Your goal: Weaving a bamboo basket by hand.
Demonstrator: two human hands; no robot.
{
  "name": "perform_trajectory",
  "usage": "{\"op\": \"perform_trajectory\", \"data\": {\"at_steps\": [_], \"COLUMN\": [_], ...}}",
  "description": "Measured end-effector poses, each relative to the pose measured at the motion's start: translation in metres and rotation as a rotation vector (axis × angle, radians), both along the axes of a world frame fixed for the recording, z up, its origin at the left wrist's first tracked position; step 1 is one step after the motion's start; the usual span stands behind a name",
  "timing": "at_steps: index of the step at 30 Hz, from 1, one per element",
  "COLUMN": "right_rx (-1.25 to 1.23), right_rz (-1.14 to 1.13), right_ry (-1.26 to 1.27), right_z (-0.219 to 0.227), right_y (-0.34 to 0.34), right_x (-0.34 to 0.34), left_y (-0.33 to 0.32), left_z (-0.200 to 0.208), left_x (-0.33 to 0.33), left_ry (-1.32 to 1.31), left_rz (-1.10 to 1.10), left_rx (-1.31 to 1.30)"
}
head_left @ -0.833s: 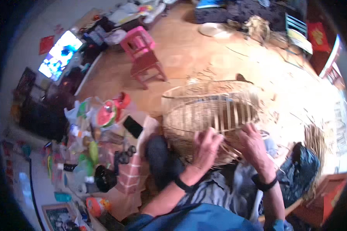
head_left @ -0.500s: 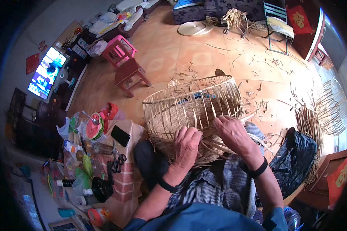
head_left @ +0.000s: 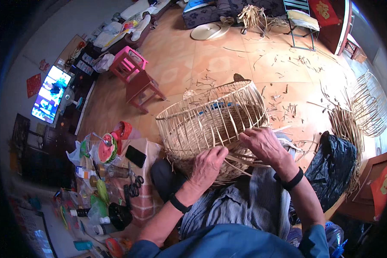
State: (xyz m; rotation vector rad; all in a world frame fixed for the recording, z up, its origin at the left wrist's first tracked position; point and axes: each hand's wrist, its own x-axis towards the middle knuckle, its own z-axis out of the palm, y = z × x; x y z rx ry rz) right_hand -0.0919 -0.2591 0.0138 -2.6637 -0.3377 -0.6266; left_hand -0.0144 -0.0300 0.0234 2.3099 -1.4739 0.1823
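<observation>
Hands on woven basket (head_left: 210, 124), left hand (head_left: 207, 162) and right hand (head_left: 262, 144) fingers pinching strips (head_left: 241, 160)

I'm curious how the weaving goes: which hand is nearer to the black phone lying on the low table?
Left. The left hand grips the bamboo basket on the side facing the black phone. The right hand works the basket's far side, farther from it.

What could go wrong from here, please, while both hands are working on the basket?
The loose strips sticking out beside the left hand and right hand could cut or splinter bare fingers. The basket lies tilted on the lap and might roll off. Scraps on the floor could cause slipping.
</observation>
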Motion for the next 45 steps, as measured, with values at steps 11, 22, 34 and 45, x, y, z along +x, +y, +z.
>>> {"op": "perform_trajectory", "data": {"at_steps": [11, 22, 34, 45], "right_rx": [0.236, 0.241, 0.27, 1.491], "right_rz": [-0.055, -0.305, -0.213, -0.059], "right_ry": [0.281, 0.202, 0.437, 0.838], "right_z": [-0.02, -0.008, 0.006, 0.034], "right_y": [0.026, 0.082, 0.109, 0.061], "right_x": [-0.039, -0.033, -0.058, -0.039], "left_y": [-0.005, -0.003, -0.005, 0.012], "left_z": [-0.016, -0.008, -0.008, -0.001], "left_x": [0.016, 0.032, 0.036, 0.016], "left_ry": [0.645, 0.7, 0.77, 0.542], "left_rz": [0.241, 0.201, 0.128, -0.016], "left_rx": [-0.285, -0.17, -0.222, -0.178]}}
